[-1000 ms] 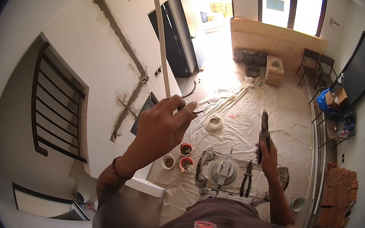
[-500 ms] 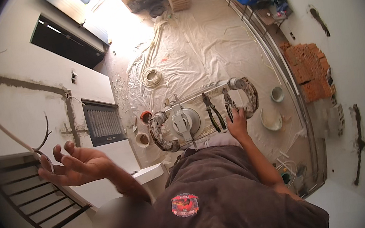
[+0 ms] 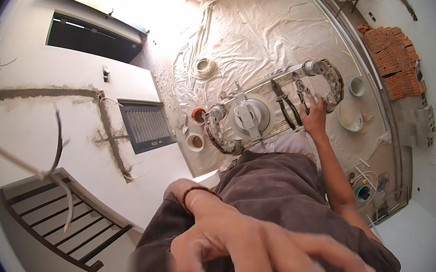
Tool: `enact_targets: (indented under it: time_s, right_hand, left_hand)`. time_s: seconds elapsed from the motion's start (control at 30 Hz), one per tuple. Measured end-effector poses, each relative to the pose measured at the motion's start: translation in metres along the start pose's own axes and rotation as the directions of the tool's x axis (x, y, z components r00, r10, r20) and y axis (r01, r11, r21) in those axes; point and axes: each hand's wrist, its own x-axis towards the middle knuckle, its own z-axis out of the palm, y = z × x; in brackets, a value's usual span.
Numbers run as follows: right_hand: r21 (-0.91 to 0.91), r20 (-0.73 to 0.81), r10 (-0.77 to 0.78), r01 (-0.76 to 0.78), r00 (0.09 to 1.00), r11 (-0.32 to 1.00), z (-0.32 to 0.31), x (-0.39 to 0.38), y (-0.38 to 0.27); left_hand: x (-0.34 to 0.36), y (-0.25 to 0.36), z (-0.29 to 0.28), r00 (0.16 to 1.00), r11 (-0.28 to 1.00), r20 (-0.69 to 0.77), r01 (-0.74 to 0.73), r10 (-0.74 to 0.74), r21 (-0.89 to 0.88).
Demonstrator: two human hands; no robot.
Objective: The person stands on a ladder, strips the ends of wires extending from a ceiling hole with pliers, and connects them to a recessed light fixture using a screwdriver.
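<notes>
Over the brown shirt (image 3: 275, 194), the left hand (image 3: 237, 238), fingers apart, is now off the cable (image 3: 11, 158), leaving it unheld; right hand (image 3: 315, 118) touches pliers (image 3: 300, 85), finger closure unclear.

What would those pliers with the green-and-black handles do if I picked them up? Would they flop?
The pliers would probably feel heavy for their size, since the head looks like metal. The handles might swing, because they spread from one joint. Lying flat and splayed, they'd likely slide rather than roll if pushed.
</notes>
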Motion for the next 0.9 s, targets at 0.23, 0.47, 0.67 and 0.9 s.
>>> enact_targets:
  time_s: [0.23,0.47,0.67,0.9]
  right_hand:
    - [0.312,-0.134,-0.078,0.117,0.988,0.943,-0.047,-0.005,-0.063]
    - [0.554,0.211,0.128,-0.226,0.969,0.802,-0.061,-0.035,-0.058]
    - [0.556,0.363,0.091,-0.294,0.927,0.777,-0.079,-0.057,-0.041]
    - [0.547,0.438,0.081,-0.337,0.895,0.766,-0.069,-0.041,-0.063]
  left_hand:
    - [-0.006,0.032,-0.043,0.967,0.98,0.184,0.155,-0.177,0.128]
    - [-0.095,0.124,-0.117,0.682,0.716,-0.655,0.274,0.326,0.642]
    - [-0.148,0.129,-0.156,0.627,-0.176,-0.741,0.779,0.239,0.602]
    - [-0.13,0.105,-0.175,0.62,-0.658,-0.775,0.534,-0.124,0.532]
